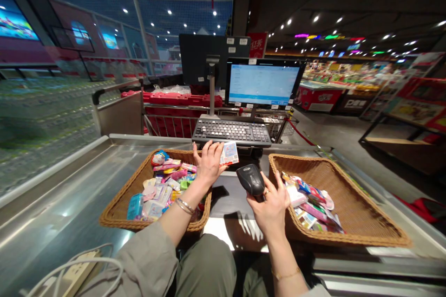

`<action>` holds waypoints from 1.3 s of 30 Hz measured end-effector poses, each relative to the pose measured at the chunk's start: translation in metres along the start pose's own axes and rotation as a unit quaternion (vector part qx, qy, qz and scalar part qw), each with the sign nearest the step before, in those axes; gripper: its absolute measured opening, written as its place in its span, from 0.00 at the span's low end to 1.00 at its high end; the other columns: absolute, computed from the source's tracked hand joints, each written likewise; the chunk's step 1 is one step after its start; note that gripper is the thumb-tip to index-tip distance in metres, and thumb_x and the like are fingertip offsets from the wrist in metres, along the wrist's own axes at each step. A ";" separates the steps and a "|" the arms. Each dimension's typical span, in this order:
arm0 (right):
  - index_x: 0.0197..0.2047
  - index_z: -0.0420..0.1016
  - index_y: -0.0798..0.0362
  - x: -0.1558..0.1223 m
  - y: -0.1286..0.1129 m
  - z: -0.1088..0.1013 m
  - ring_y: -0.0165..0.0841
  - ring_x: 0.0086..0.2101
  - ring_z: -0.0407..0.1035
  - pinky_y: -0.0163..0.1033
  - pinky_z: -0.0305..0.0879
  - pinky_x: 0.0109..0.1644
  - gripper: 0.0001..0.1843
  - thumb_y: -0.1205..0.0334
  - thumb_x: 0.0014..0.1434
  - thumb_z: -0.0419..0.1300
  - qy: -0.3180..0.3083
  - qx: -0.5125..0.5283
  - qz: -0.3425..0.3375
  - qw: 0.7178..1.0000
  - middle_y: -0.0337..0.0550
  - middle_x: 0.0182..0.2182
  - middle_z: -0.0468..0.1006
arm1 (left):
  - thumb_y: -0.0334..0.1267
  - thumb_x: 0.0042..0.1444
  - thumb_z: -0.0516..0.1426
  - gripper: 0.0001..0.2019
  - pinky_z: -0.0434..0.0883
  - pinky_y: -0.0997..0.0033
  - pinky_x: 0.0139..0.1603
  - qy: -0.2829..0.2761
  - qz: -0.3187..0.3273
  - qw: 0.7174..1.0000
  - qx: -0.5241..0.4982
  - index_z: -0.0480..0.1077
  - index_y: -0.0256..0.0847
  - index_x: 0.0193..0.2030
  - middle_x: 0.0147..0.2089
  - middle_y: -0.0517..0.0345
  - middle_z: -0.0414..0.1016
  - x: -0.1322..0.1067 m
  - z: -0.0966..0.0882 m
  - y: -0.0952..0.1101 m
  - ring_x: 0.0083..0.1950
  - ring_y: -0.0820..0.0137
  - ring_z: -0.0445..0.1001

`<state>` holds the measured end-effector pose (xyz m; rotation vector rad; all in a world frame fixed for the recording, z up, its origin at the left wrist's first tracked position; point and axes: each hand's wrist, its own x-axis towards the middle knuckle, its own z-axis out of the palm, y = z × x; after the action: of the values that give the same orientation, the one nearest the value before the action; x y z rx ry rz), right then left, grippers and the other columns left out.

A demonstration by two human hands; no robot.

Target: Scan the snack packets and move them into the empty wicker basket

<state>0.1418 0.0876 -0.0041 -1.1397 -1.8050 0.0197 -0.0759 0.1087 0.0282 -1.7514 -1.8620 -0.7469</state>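
My left hand (209,162) grips a small flat white box (229,153) with a printed code and red marks along its lower edge, held up just in front of the keyboard. In my right hand (272,199) is a black handheld barcode scanner (251,179), its head tilted towards the box, with a gap between them. Under my left forearm stands a wicker basket (120,202) full of small colourful packaged goods (163,190). To the right of the scanner, a second wicker basket (362,199) holds a smaller heap of packets (313,204) at its left end.
A black keyboard (232,131) sits behind the hands, below a lit monitor (265,82). Another screen (212,58) faces away beside it. A power strip (81,271) with white cables lies at the lower left of the metal counter (80,190). Shopping carts stand beyond the counter.
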 end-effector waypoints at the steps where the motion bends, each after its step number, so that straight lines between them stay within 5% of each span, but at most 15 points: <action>1: 0.36 0.79 0.50 0.000 0.000 0.000 0.52 0.64 0.54 0.63 0.46 0.63 0.09 0.57 0.53 0.61 0.000 -0.001 -0.001 1.000 0.45 0.54 0.77 | 0.45 0.51 0.66 0.39 0.29 0.30 0.71 0.000 0.001 1.000 0.000 0.58 0.45 0.69 0.65 0.43 0.68 0.000 0.000 0.000 0.69 0.48 0.59; 21: 0.37 0.79 0.49 0.000 0.000 -0.002 0.49 0.65 0.54 0.62 0.46 0.64 0.09 0.58 0.54 0.60 -0.006 -0.005 -0.022 1.000 0.44 0.52 0.78 | 0.45 0.52 0.65 0.38 0.31 0.32 0.71 0.004 -0.006 1.000 -0.002 0.58 0.45 0.69 0.64 0.43 0.69 0.000 -0.001 0.002 0.69 0.48 0.59; 39: 0.47 0.78 0.54 0.005 0.021 -0.033 0.54 0.64 0.56 0.63 0.48 0.64 0.19 0.52 0.56 0.62 0.123 -0.024 0.063 0.990 0.52 0.51 0.78 | 0.46 0.52 0.65 0.39 0.31 0.34 0.72 0.013 0.062 0.998 -0.021 0.57 0.47 0.70 0.65 0.44 0.68 -0.003 -0.001 0.014 0.70 0.48 0.59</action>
<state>0.1798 0.0880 0.0071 -1.2321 -1.5218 -0.0864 -0.0619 0.1062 0.0282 -1.8559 -1.7133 -0.7624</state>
